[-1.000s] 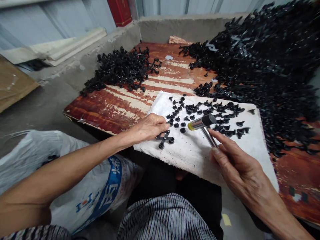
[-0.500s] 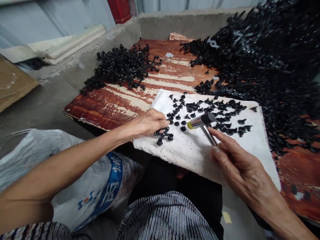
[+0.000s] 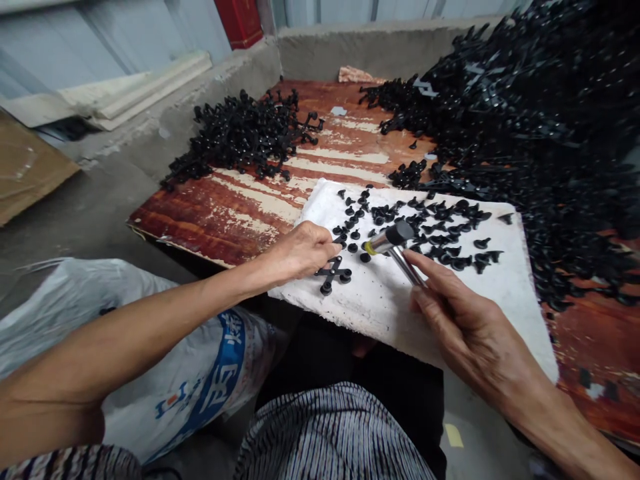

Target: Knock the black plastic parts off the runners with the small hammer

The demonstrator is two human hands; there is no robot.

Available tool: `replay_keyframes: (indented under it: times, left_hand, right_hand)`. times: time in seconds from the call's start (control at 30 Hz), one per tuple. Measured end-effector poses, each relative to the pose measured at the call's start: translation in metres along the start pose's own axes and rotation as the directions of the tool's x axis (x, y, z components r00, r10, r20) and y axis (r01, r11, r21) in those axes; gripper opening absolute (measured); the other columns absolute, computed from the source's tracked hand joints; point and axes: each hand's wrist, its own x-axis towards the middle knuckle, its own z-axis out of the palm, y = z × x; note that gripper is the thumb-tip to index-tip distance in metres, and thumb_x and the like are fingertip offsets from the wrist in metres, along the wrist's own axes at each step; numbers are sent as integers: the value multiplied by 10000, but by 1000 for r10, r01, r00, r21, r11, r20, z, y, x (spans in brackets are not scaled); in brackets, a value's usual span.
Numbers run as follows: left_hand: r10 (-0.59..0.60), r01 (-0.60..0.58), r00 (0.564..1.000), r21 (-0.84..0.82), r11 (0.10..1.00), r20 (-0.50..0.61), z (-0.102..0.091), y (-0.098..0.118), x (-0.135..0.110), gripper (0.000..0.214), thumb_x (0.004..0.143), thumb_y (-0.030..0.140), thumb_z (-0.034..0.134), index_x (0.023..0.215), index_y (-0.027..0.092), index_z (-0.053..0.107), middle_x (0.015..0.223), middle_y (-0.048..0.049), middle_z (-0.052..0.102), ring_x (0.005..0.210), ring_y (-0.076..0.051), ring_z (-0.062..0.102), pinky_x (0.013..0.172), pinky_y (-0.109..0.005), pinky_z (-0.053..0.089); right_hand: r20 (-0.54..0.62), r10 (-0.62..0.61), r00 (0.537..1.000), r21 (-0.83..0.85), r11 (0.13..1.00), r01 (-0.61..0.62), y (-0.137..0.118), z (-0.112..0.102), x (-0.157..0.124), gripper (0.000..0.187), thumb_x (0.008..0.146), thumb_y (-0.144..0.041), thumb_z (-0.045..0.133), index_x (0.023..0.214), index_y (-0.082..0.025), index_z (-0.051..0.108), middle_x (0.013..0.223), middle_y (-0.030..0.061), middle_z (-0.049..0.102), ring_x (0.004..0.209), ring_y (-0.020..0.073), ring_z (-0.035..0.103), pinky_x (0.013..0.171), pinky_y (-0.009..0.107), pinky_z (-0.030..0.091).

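My right hand [image 3: 460,313] is wrapped round the metal handle of a small mallet [image 3: 393,239], which has a yellow face on the left and a black one on the right. The mallet's head hovers over the white padded cloth [image 3: 380,307]. At the cloth's left side my left hand [image 3: 305,252] is closed, with thumb and fingertips on a black cross-shaped linkage [image 3: 331,270]. Round feet sit at the linkage's near ends; its far part is partly hidden by my fingers. Small black suction-cup-like pieces [image 3: 450,233] lie scattered over the cloth's far half.
A heap of black linkages [image 3: 240,133] lies on the far left of the worn red board [image 3: 200,213]. A much bigger heap of black parts [image 3: 545,127] covers the right side. A white woven sack [image 3: 150,373] stands at the lower left, below my arm.
My right hand and the mallet have shifted left, closer to my left hand. The near end of the linkage has turned slightly to the right while my left hand keeps hold.
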Motion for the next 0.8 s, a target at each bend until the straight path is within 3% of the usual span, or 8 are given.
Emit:
replay_keyframes:
  times: [0.17,0.3,0.37,0.47,0.53,0.63,0.7,0.8]
  left_hand:
    - [-25,25,1000,-40,999,-5,3,0,1,304,852,262,544,565,183,482,447,61,419,368,-48,330,399,-214,218]
    - [-15,15,1000,-21,1000,-9,1,3,-1,323,847,243,551,543,186,460,431,70,381,375,-49,313,403,-220,205]
    - [-22,22,1000,-22,1000,-12,1,4,-2,329,838,229,551,527,187,451,426,72,371,374,-49,304,400,-222,198]
    - [-33,33,999,-40,999,3,1,3,-1,312,830,265,558,539,187,478,418,72,374,369,-54,302,391,-224,201]
    - [-10,11,1000,-44,999,10,1,-1,0,302,823,278,561,545,186,485,422,68,386,374,-58,315,391,-224,205]
    - [14,-13,1000,-69,998,18,2,-7,2,295,832,283,548,561,187,484,430,67,393,379,-59,325,396,-222,207]
    - [10,-8,1000,-89,996,26,3,-9,3,293,841,294,540,574,190,480,436,66,395,382,-61,330,398,-222,211]
    - [8,-6,1000,-76,997,21,3,-9,3,291,847,315,543,590,189,487,453,60,415,390,-64,347,402,-223,219]
  right_hand:
    - [-45,-164,985,-45,986,162,-10,3,27,495,943,-149,416,1423,-110,531,1148,149,742,902,214,750,862,373,607]
    - [81,-162,983,-134,976,172,-11,5,40,522,901,-143,407,1394,-79,568,928,132,770,695,217,733,687,383,638]
    - [108,-160,981,-148,973,175,-14,3,41,519,895,-140,403,1378,-82,583,925,131,769,712,225,737,681,389,637]
    - [-13,-166,986,-106,981,163,-20,-1,40,519,926,-159,402,1424,-144,546,1055,124,751,859,232,746,797,395,623]
    - [-65,-143,988,-67,988,138,-21,0,40,524,929,-181,429,1441,-180,539,1032,121,744,872,253,745,812,413,618]
    - [62,-114,992,-53,992,117,-18,4,40,525,896,-169,444,1401,-165,590,958,143,753,869,305,744,779,465,618]
    - [111,-121,986,-62,990,128,-16,6,39,525,907,-164,427,1410,-169,579,986,141,761,859,291,743,774,462,618]
    - [-33,-151,988,-56,987,149,-16,6,36,550,942,-162,427,1486,-216,477,1224,127,708,936,249,727,849,432,602]
